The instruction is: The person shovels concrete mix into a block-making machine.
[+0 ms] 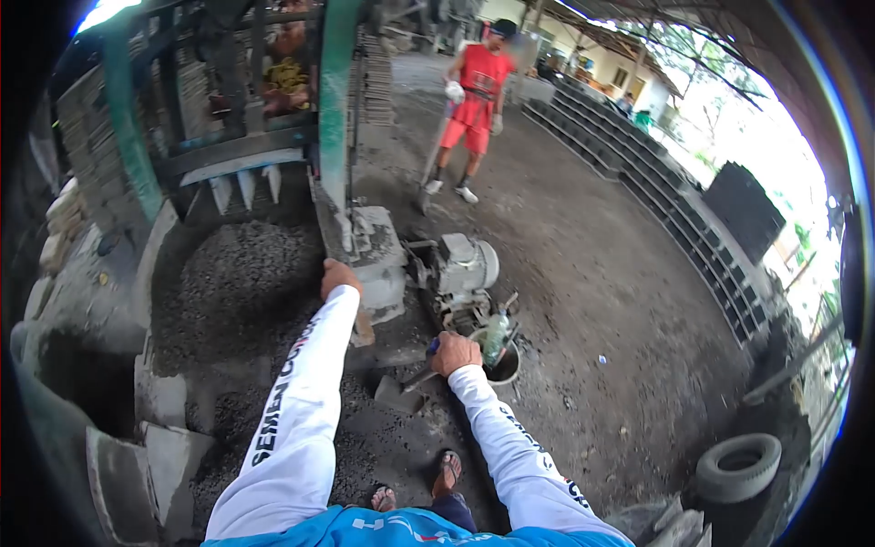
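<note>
My right hand (456, 354) is closed around the handle of a trowel (398, 396), its flat grey blade hanging low to the left above the dark ground. Ahead and to the left, my left hand (340, 279) grips the metal edge of the machine, its fingertips partly hidden. Beside that hand lies a heap of dark, damp mix (246, 264) in the machine's trough. A grey motor (468, 263) sits just beyond my right hand. Right next to this hand is a bucket (509, 366) with a greenish plastic bottle (495, 337) in it.
A person in red (478, 87) stands farther off with a long-handled tool. Rows of dark blocks (674, 196) line the right side. A tyre (738, 467) lies at the lower right. The machine's green posts (336, 100) rise ahead. Broken slabs (173, 465) stand at left.
</note>
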Available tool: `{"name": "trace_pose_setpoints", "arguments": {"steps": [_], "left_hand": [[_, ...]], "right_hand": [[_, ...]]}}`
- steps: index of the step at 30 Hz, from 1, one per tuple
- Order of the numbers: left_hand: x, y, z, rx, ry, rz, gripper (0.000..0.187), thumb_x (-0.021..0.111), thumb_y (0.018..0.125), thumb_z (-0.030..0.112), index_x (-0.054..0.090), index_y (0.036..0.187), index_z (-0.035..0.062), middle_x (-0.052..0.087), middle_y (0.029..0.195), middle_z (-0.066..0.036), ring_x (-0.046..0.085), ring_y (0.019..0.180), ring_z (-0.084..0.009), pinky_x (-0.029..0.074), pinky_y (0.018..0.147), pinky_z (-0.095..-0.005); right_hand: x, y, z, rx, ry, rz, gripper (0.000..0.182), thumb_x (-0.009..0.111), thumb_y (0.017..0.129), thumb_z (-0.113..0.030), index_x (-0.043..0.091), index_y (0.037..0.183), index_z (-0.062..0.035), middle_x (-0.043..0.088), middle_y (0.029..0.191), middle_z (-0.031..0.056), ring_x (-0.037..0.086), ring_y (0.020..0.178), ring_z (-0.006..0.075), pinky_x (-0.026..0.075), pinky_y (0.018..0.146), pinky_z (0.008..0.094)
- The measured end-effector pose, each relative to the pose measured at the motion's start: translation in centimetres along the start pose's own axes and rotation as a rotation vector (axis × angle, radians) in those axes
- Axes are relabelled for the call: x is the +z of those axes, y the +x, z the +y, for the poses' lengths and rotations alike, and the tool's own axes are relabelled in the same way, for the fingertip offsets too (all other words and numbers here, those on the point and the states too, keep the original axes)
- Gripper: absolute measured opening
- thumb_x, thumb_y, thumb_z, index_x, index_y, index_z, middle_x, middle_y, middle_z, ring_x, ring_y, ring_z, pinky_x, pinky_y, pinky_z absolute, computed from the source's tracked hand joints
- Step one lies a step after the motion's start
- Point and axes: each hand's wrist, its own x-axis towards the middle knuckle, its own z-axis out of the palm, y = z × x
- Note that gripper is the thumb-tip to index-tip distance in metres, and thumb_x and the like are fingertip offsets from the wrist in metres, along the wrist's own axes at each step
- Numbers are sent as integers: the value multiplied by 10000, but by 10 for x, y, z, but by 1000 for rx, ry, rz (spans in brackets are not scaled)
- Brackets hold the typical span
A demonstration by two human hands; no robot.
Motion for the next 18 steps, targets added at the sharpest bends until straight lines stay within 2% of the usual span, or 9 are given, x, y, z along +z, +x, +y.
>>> {"name": "trace_pose_setpoints", "arguments": {"steps": [4,5,8,9,10,13,15,16,18], "left_hand": [[-8,-3,2,-9,-7,-31,256,379,1027,194,466,1206,33,685,1109,-205,678,1036,-358,538,865,-485],[-9,-5,2,32,62,-67,299,454,1001,188,418,1242,14,670,1149,-213,677,1047,-349,533,881,-482],[-26,-15,2,49,89,-181,429,512,973,176,339,1316,-16,644,1191,-235,669,1066,-340,525,896,-487],[-18,-6,-1,73,211,-237,552,491,980,205,221,1408,-15,632,1233,-199,656,1087,-342,517,896,-485],[17,37,-8,463,689,-303,443,477,980,224,381,1378,54,632,1261,-148,631,1122,-364,468,904,-577],[-74,2,4,311,37,-309,751,550,898,265,126,1453,-11,486,1370,-262,528,1237,-394,404,1031,-462],[-140,3,24,328,-126,-196,985,598,843,293,-45,1503,-54,389,1442,-338,459,1314,-414,361,1116,-386],[-172,16,33,355,-194,-156,1091,684,785,273,-77,1499,-46,409,1427,-334,478,1298,-407,377,1103,-410],[-233,54,57,461,-122,127,1073,688,803,284,-54,1507,-38,527,1272,-326,629,934,-385,525,743,-413]], "right_hand": [[4,22,-15,-6,-32,-65,255,634,766,-230,660,939,-45,694,982,198,667,959,380,533,811,468],[3,23,-19,-32,-30,-72,258,642,763,-238,660,934,-46,694,984,198,669,956,375,536,808,460],[11,21,-34,-96,-45,-62,265,644,757,-234,663,943,-46,695,993,195,673,955,362,540,808,447],[13,17,-39,-100,-32,-60,246,637,752,-210,676,934,-49,703,964,190,681,932,357,543,806,443],[12,14,-42,-99,-31,-62,237,634,751,-204,680,927,-50,704,952,189,683,923,358,544,804,444],[18,1,-44,-95,-38,-44,215,626,753,-196,695,897,-52,712,909,179,691,891,362,550,797,450],[13,-6,-39,-62,-64,-68,245,624,758,-207,694,926,-43,711,931,193,691,907,365,549,817,449],[11,-9,-35,-56,-67,-57,253,624,759,-209,694,935,-40,709,938,200,690,912,368,547,825,450],[5,-15,-28,-12,-66,-77,268,628,759,-216,690,946,-34,706,955,211,687,930,374,543,843,452]]}}
